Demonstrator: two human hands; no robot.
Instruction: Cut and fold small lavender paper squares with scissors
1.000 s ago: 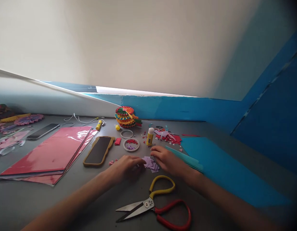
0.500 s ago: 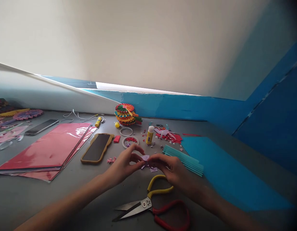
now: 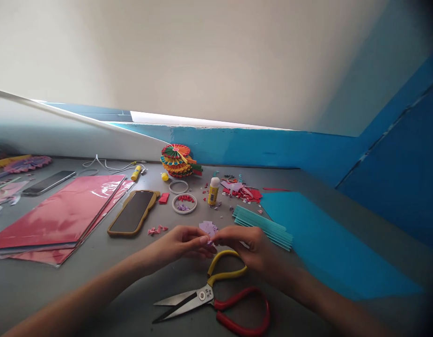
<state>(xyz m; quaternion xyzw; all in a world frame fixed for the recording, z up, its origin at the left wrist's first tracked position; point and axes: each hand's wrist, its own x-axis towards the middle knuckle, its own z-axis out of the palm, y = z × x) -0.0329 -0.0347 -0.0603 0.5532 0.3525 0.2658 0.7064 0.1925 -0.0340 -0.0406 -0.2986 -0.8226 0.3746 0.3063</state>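
Note:
My left hand (image 3: 184, 242) and my right hand (image 3: 250, 243) meet above the grey table, fingertips pinched together on a small piece of purple paper (image 3: 211, 243), mostly hidden by the fingers. Just beyond them lie several purple paper scraps (image 3: 208, 227). Scissors (image 3: 202, 296) with one yellow and one red handle rest in front of the hands, blades slightly apart and pointing left. Behind the scraps, a white tape ring (image 3: 174, 209) surrounds tiny red and purple paper bits. An uncapped glue stick (image 3: 213, 193) stands upright to the ring's right.
Left are a phone in a tan case (image 3: 134, 213), red paper packs (image 3: 58, 210) and another phone (image 3: 49, 182). Right lie teal paper strips (image 3: 263, 227) and a blue sheet (image 3: 328, 248). Folded paper rosettes (image 3: 176, 161) stand by the wall; red scraps (image 3: 246, 193) lie nearby.
My left hand's raised fingers have come down, and its thumb now presses close to the right fingertips. The purple scraps beyond show more. The whole view has shifted slightly.

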